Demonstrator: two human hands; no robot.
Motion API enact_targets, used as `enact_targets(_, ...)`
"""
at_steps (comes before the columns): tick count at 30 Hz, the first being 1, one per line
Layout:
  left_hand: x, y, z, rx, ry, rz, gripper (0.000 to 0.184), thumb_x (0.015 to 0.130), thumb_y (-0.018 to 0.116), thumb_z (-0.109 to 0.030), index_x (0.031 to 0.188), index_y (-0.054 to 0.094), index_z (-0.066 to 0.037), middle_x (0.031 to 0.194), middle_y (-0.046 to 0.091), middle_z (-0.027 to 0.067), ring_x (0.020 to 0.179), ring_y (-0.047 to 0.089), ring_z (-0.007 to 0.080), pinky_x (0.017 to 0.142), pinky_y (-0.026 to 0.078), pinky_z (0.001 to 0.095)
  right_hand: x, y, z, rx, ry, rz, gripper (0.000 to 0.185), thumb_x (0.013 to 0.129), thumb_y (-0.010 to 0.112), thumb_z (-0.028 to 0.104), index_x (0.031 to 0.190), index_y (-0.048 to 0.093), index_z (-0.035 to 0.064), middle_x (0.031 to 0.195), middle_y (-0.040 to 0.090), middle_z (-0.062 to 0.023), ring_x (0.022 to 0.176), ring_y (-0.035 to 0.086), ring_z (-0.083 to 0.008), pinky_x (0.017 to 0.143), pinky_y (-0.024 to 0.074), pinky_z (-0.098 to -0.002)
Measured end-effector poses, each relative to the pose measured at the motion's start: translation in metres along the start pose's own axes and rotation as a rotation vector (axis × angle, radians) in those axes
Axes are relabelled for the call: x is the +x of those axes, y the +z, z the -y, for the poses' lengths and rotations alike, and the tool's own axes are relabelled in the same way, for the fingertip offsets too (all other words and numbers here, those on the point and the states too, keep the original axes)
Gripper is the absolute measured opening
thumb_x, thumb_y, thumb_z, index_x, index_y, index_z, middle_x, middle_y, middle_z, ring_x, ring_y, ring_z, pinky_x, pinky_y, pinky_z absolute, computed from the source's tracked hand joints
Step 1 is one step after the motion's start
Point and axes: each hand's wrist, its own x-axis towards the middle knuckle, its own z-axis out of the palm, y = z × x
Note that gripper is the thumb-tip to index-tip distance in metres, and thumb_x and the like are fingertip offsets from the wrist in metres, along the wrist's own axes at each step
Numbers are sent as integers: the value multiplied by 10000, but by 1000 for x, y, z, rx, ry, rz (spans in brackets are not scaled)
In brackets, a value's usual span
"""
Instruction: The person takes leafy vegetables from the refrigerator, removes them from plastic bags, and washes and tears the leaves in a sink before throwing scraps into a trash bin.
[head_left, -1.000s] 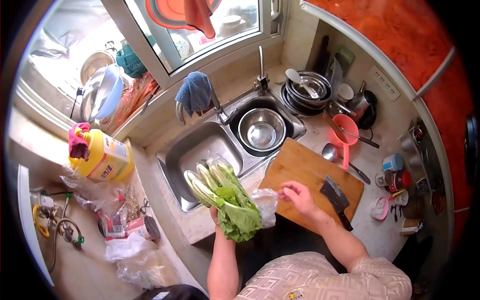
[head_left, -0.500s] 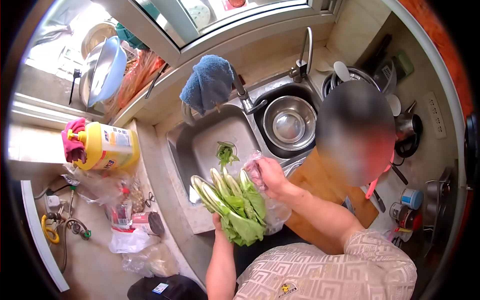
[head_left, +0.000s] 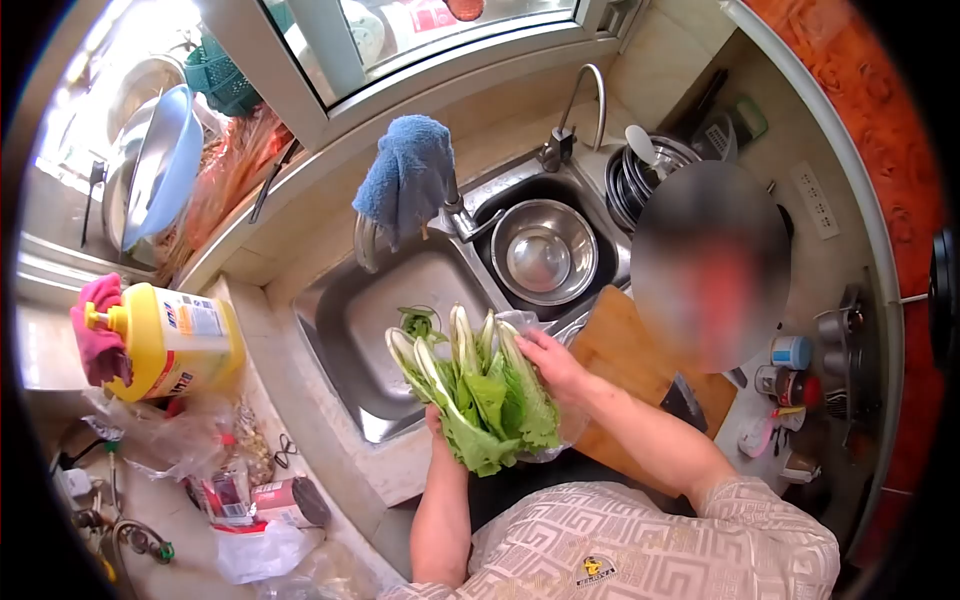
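A bunch of leafy greens (head_left: 490,400) with pale stems is held over the near edge of the sink, stems toward the window. My left hand (head_left: 434,422) grips it from the left, its fingers mostly hidden under the leaves. Against the right side presses my right hand (head_left: 553,362), its fingers closed around the stems. A clear plastic bag (head_left: 572,425) shows beneath the right hand and behind the leaves. Some loose green leaves (head_left: 420,322) lie in the left sink basin (head_left: 360,370), just past the stems.
A steel bowl (head_left: 545,250) sits in the right basin. A blue towel (head_left: 408,175) hangs over the faucet. On the right are a wooden cutting board (head_left: 610,350) and a knife (head_left: 685,403). A yellow jug (head_left: 180,340) and several packages stand left. A blurred round patch covers part of the right side.
My right hand has moved from the bunched plastic bag beside the greens onto their right side. The greens stand more upright, and the camera view has shifted slightly.
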Motion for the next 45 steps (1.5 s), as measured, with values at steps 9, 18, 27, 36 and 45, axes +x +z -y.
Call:
enact_targets(9, 2, -38, -45, 140, -106, 87, 769, 628, 712, -124, 1328, 413, -14, 1210, 562, 133, 1096, 553, 307, 968, 443, 423, -6, 25, 7, 466, 261, 351, 511, 972, 361, 427, 1255, 495, 24, 1198, 579, -120, 1072, 572, -216, 948, 451, -360)
enact_targets(18, 8, -22, -68, 137, 32, 160, 815, 589, 747, -84, 1330, 412, -27, 1234, 544, 117, 1120, 535, 303, 977, 436, 422, -7, 49, 44, 426, 214, 270, 366, 953, 473, 287, 1151, 557, -10, 1037, 641, -111, 889, 642, -181, 784, 534, -312)
enact_targets(27, 4, -22, -92, 441, 27, 58, 798, 563, 793, 37, 1285, 463, -44, 1218, 555, 100, 1109, 545, 279, 950, 455, 410, -5, 58, 52, 10, 65, 24, 424, 887, 586, 366, 1078, 584, -13, 948, 639, -76, 793, 615, -125, 719, 505, -272)
enact_targets(36, -4, -16, -84, 263, 115, -49, 616, 666, 663, -68, 1251, 480, -3, 1174, 579, 150, 1065, 568, 320, 956, 454, 424, 23, 53, 37, -153, 13, -326, 627, 803, 615, 520, 1091, 566, -35, 978, 611, -122, 890, 569, -167, 786, 456, -315)
enact_targets(45, -19, -38, -107, 237, 60, -330, 522, 749, 562, -104, 1249, 466, 9, 1173, 573, 170, 1057, 569, 328, 952, 454, 437, 33, 74, 26, -32, 187, -142, 498, 970, 329, 388, 1238, 450, -14, 1167, 536, -146, 884, 624, -258, 675, 536, -443)
